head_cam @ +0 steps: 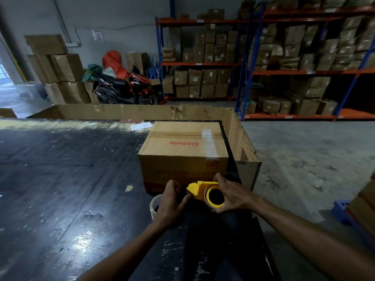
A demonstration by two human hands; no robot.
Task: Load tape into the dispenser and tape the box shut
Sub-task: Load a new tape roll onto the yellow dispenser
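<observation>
Tape dispenser (205,192), a yellow plastic one with a round hollow hub, sat between the two hands just in front of the near face of the brown cardboard box (182,153) printed with red "Glodway" lettering. The right hand (233,194) was wrapped around the dispenser's round end, fingers curled over the top and thumb underneath, clamped on it. The left hand (171,201) was mostly closed, its fingertips pinching at the dispenser's pointed front end; whether it gripped a loose end of tape there could not be told, since the fingers covered that spot. A roll of clear packing tape (155,203) lay on the dark glossy tabletop (60,179) just left of the left hand, partly hidden behind the wrist, so only its left arc showed. The box stood closed on the table, with a strip of clear tape (210,144) crossing its top near the right edge and running down onto the front face. The printing on the box's front was dim and unreadable, and its lower middle was blocked by the hands and dispenser. A small white paper slip (141,126) lay on the table beyond the box. Low cardboard walls (121,111) edged the table's far and right sides. Both forearms were cut off by the bottom of the view.
</observation>
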